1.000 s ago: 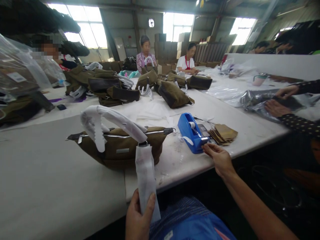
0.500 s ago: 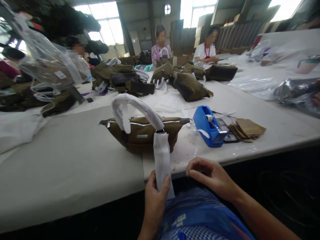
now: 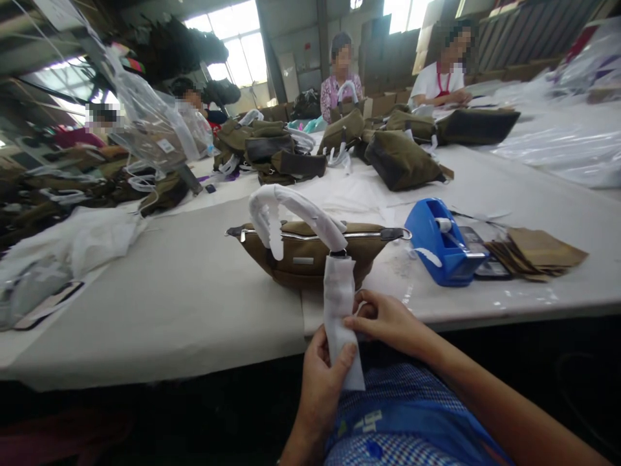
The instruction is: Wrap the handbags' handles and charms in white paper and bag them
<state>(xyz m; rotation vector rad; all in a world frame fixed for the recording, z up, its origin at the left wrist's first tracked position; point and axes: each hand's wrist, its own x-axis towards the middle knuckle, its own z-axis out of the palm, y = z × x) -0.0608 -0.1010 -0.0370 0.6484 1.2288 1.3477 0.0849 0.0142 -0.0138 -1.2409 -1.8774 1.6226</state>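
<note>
An olive-brown bag [image 3: 301, 262] with a silver zipper stands near the table's front edge. Its arched handle [image 3: 310, 213] is wrapped in white material. From a metal ring at the bag's front hangs a strip wrapped in white sheet [image 3: 339, 291], reaching past the table edge. My left hand [image 3: 326, 372] grips the lower part of that strip, thumb on top. Higher up on the strip's right side, my right hand [image 3: 371, 316] pinches its edge between thumb and fingers.
Right of the bag are a blue tape dispenser [image 3: 444, 249], a dark flat case and brown paper pieces [image 3: 548, 252]. Behind lie several olive bags [image 3: 405, 158]. White sheeting [image 3: 82, 239] is at left. People [image 3: 341, 84] sit across the table [image 3: 194, 298].
My right hand has moved left from beside the strip and closed on its right edge. My left hand keeps its hold. The view has shifted, so the scene sits farther right.
</note>
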